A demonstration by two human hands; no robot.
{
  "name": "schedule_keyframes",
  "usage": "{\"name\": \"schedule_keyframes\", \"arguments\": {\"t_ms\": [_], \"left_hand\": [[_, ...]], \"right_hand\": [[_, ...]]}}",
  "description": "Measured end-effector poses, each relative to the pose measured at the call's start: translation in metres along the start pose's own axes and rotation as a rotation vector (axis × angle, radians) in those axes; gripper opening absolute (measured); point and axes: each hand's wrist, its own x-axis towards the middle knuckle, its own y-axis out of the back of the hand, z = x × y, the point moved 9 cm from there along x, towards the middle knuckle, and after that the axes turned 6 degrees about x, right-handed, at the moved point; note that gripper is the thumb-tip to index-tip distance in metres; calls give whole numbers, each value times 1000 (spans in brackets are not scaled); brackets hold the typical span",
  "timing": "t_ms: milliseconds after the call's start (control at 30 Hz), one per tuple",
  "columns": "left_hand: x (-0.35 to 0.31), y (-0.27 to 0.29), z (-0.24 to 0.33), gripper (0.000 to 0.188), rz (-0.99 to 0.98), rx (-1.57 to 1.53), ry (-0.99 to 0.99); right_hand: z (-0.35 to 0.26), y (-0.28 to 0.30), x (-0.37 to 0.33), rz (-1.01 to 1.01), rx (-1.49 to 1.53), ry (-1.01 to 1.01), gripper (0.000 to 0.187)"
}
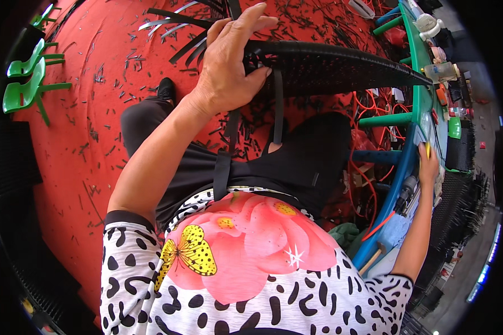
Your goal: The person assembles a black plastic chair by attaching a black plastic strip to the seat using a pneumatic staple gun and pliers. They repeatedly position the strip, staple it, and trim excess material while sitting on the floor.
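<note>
My left hand (pixel 229 70) grips the near corner of a black woven panel (pixel 330 64), thumb in front and fingers stretched over the top. The panel stands edge-up and reaches across to the table on the right. Loose black strips (pixel 187 25) stick out past my fingers, and longer strips (pixel 279 106) hang down toward my lap. Over at the right table, my right hand (pixel 428 164) is closed around a slim yellow-handled tool (pixel 428 149); its working end is too small to make out.
On the green-and-blue-edged table (pixel 413 106) lie a power tool (pixel 408 187), a clear jar (pixel 441 71) and a hammer (pixel 374 258). Orange cables (pixel 369 190) tangle beneath it. Green chairs (pixel 28 86) stand left on a red floor (pixel 84 162) strewn with black scraps.
</note>
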Motion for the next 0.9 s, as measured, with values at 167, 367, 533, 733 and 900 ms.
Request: {"name": "schedule_keyframes", "arguments": {"t_ms": [167,367,533,733,900], "left_hand": [[-3,-2,-8,84,-48,17,38],[0,4,-8,78,-116,44,12],[13,4,-21,72,-268,31,90],[27,0,-36,60,-357,-2,128],[41,-8,-24,28,-382,101,79]], "right_hand": [[240,18,-103,-113,-331,-581,73],[139,15,-95,46,-416,-239,62],[-179,-16,-47,51,306,548,41],[-424,-45,-99,147,502,1268,42],[-443,-63,-108,251,574,1407,27]]}}
